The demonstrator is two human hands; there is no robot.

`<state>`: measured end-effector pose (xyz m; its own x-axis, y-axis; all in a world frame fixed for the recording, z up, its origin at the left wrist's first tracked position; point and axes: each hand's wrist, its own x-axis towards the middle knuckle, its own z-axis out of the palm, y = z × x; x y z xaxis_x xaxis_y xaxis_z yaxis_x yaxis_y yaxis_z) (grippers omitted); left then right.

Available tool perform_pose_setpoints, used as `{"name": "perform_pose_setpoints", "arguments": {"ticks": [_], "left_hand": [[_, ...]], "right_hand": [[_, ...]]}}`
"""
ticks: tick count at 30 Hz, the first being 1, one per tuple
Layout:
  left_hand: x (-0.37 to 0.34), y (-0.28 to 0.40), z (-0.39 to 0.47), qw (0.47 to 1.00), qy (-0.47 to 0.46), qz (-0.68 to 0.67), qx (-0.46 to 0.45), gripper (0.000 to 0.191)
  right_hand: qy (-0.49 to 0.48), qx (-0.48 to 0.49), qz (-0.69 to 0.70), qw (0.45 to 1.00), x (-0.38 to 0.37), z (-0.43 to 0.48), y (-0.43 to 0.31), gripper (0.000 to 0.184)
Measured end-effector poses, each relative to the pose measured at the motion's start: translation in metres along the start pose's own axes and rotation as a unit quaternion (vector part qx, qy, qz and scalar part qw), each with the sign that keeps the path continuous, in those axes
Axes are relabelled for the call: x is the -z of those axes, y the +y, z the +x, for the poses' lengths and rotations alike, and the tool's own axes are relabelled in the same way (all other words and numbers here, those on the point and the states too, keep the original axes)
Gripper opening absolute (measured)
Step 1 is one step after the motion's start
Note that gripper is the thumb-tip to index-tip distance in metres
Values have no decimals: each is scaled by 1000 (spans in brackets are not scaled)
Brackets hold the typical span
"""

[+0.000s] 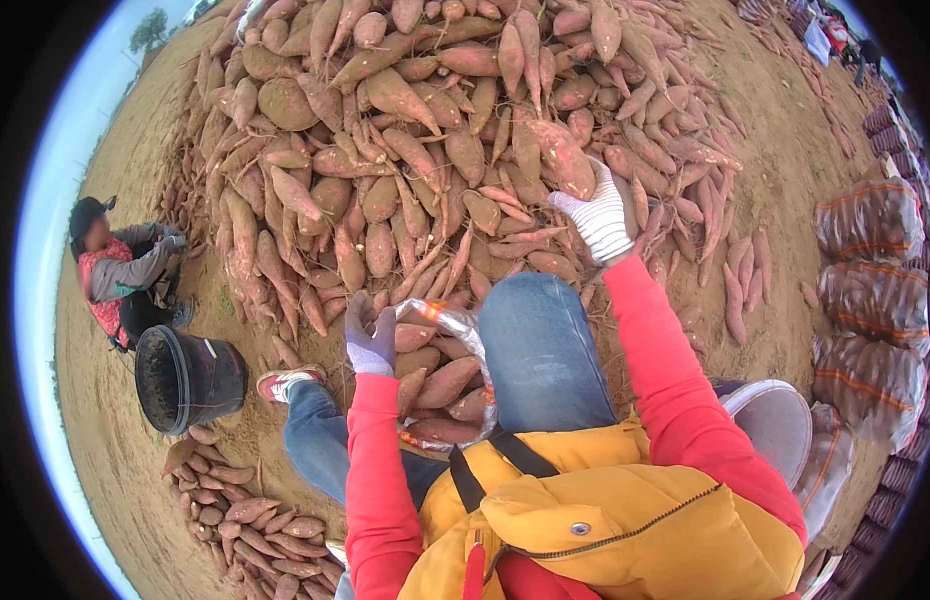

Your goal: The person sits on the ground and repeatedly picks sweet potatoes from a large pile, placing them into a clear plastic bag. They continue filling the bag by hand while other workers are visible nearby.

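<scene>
My right hand (598, 214), in a white striped glove, grips the lower end of a large sweet potato (561, 154) at the pile's near right side. A big heap of soil-dusted sweet potatoes (405, 157) spreads in front of me. Between my legs stands a clear plastic bag (465, 321) with an orange-marked rim, several sweet potatoes (447, 382) inside it. Beside the bag's left rim is my left hand (371, 337), in a grey-purple glove, thumb and fingers apart and nothing visible in it. My knee hides part of the bag.
A black bucket (209, 375) lies tipped at left, near a crouching person (127, 270). A smaller sweet potato pile (262, 536) is at lower left. On my right are a white-lined bucket (769, 427) and filled clear bags (870, 296) in a row.
</scene>
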<state>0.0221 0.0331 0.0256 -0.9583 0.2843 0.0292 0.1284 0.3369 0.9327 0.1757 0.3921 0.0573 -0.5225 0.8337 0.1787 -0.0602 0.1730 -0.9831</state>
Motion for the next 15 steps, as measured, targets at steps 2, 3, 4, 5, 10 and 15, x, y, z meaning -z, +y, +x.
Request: {"name": "perform_pose_setpoints", "arguments": {"ticks": [2, 3, 4, 5, 10, 15], "left_hand": [[-8, 27, 8, 990, -46, -134, 22, 57], [-8, 37, 8, 973, -61, -214, 53, 55], [-6, 45, 9, 968, -79, -231, 53, 54], [-1, 50, 8, 959, -98, -259, 56, 53], [40, 38, 9, 989, -41, -123, 75, 56], [47, -13, -16, 987, -98, -120, -31, 61]], "right_hand": [[-91, 59, -4, 994, -47, 2, -38, 80], [-125, 73, -34, 989, -69, -3, -53, 79], [-156, 95, -61, 981, -89, -7, -65, 79], [-179, 122, -93, 972, -105, -12, -75, 79], [-125, -70, 85, 986, -80, -36, -76, 62], [163, -185, 353, 902, 89, -76, -38, 52]]}}
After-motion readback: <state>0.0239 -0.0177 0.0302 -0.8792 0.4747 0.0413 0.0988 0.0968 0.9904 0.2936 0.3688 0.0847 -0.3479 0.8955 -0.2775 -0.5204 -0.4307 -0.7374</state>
